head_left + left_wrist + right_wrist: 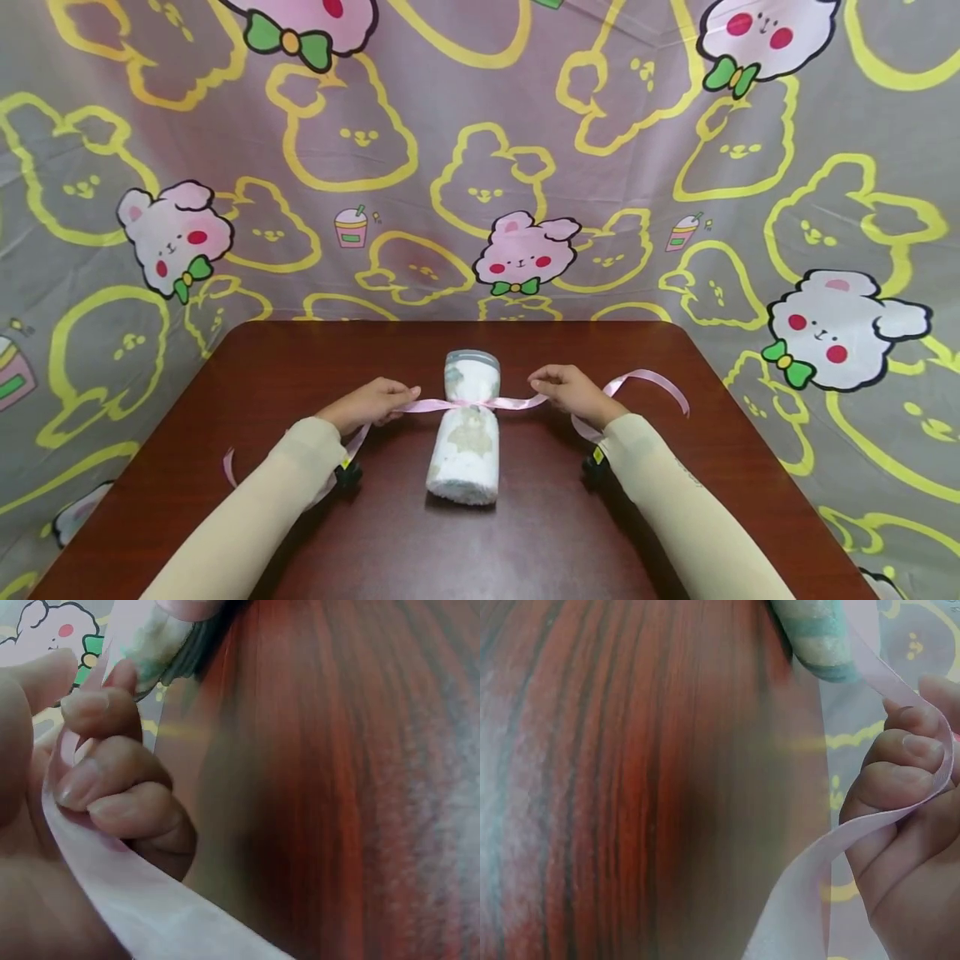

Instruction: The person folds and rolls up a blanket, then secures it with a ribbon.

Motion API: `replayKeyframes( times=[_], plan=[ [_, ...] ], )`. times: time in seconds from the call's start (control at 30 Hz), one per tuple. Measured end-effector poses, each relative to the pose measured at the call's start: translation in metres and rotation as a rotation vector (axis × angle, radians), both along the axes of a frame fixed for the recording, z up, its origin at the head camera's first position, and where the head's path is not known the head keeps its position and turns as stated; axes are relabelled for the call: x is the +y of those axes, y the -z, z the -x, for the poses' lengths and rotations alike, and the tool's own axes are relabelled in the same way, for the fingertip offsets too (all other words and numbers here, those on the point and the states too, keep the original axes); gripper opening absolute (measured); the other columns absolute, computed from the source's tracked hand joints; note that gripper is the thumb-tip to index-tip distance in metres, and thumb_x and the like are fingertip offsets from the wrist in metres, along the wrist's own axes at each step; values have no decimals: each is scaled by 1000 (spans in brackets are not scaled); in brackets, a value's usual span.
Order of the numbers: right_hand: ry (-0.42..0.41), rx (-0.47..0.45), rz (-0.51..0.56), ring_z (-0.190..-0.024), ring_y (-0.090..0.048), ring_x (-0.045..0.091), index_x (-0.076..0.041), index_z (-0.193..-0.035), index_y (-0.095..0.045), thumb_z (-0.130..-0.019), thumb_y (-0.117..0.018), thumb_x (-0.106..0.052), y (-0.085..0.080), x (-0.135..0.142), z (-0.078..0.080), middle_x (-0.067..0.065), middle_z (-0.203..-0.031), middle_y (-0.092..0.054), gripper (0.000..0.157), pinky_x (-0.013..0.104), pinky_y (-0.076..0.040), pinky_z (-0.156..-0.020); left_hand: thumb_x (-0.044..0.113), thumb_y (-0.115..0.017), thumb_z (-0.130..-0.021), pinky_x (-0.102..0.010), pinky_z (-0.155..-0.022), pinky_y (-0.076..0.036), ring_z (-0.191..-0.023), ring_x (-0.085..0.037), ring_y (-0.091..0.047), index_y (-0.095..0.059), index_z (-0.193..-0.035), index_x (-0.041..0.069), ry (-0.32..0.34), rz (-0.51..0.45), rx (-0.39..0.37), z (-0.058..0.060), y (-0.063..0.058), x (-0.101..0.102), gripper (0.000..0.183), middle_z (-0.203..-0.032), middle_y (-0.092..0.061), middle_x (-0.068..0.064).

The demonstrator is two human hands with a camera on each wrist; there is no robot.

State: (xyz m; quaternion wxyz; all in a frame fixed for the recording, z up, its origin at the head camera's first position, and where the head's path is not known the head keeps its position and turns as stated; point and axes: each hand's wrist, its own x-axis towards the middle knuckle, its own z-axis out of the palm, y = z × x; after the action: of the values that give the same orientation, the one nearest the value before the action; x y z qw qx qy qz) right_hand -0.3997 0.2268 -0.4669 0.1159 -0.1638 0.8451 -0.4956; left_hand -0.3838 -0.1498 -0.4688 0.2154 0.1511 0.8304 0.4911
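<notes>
A rolled white towel (467, 446) with pale grey-brown patches lies lengthwise on the table, cinched at its middle by a pink ribbon (517, 403). To its left, my left hand (371, 403) grips one end of the ribbon, drawn out sideways from the roll. On the other side my right hand (573, 393) holds the opposite end. In the left wrist view, curled fingers (127, 780) clasp the ribbon against the palm, and its tail runs down past them. The right wrist view has the ribbon (810, 847) passing through curled fingers (900, 776) in the same way.
The dark red-brown wooden table (570, 517) has rounded far corners. Loose ribbon tails (652, 377) spread beyond both hands. A grey cloth (420, 108) printed with yellow outlines and rabbit faces hangs behind the table and at its sides.
</notes>
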Motion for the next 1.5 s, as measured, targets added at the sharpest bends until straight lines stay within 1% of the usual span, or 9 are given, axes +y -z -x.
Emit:
replayKeyframes(
  times=[0.1, 0.23, 0.47, 0.67, 0.77, 0.93, 1.03, 1.27, 1.5],
  plan=[
    [-14, -22, -9, -50, -43, 15, -5, -109, -60, -83, -61, -35, -1, 2, 0, 6, -65, -51, 39, 29, -39, -45, 40, -50, -89, -26, -42, -30, -46, -13, -34, -60, -81, -5, 79, 6, -19, 2, -3, 0, 46, -55, -42, -1],
    [-20, -59, -20, -52, -45, 18, -7, -110, -61, -80, -64, -37, -4, 8, -2, 8, -69, -54, 43, 32, -41, -46, 29, -54, -89, -27, -45, -32, -49, -15, -36, -59, -86, -10, 141, -80, -26, 3, -4, -2, 40, -57, -43, -4],
    [-40, -113, 185, -50, -38, 18, -2, -114, -56, -80, -66, -30, -3, 12, -1, 6, -66, -49, 45, 27, -35, -44, 21, -55, -89, -29, -54, -35, -60, -18, -42, -47, -92, -18, 97, -344, -76, 2, -1, -2, 40, -69, -49, -9],
    [-112, -49, 417, -50, -37, 16, 1, -112, -55, -86, -60, -15, 0, 12, -2, 7, -63, -45, 32, 33, -29, -41, 16, -54, -89, -31, -64, -43, -68, -17, -51, -56, -84, 3, 5, -607, -179, 1, 2, 11, 14, -76, -55, -8],
    [-128, -43, 540, -51, -36, 15, 7, -114, -50, -86, -58, -10, 0, 10, -2, 6, -64, -46, 33, 30, -28, -42, 16, -53, -89, -32, -67, -44, -71, -16, -53, -58, -81, 11, -37, -700, -204, 2, 2, 19, 11, -76, -57, -5],
    [-126, -82, 690, -50, -36, 12, 13, -115, -45, -86, -56, -4, 4, 4, -3, 4, -67, -50, 35, 28, -25, -44, 13, -49, -91, -36, -73, -42, -76, -16, -54, -61, -78, 12, -60, -784, -215, 3, 4, 30, 18, -79, -60, -3],
    [-119, -90, 729, -49, -35, 11, 12, -113, -47, -86, -56, -2, 5, -1, -3, 3, -69, -53, 32, 31, -21, -46, 13, -47, -92, -38, -77, -39, -81, -18, -53, -64, -85, 9, -42, -827, -209, 2, 5, 34, 19, -85, -61, -3],
    [-113, -71, 729, -49, -36, 10, 16, -114, -42, -86, -56, -2, 6, -4, -2, 2, -68, -52, 37, 26, -26, -44, 10, -39, -95, -42, -82, -32, -93, -22, -51, -64, -92, 9, 15, -885, -194, -1, 4, 42, 25, -101, -61, -5],
    [-91, -76, 699, -49, -36, 12, 13, -113, -46, -85, -57, -3, 6, -6, -1, 2, -66, -50, 34, 24, -30, -44, 9, -46, -93, -28, -72, -42, -88, -20, -54, -62, -101, 9, -14, -860, -165, -3, 2, 54, 18, -95, -62, -5]
  ],
)
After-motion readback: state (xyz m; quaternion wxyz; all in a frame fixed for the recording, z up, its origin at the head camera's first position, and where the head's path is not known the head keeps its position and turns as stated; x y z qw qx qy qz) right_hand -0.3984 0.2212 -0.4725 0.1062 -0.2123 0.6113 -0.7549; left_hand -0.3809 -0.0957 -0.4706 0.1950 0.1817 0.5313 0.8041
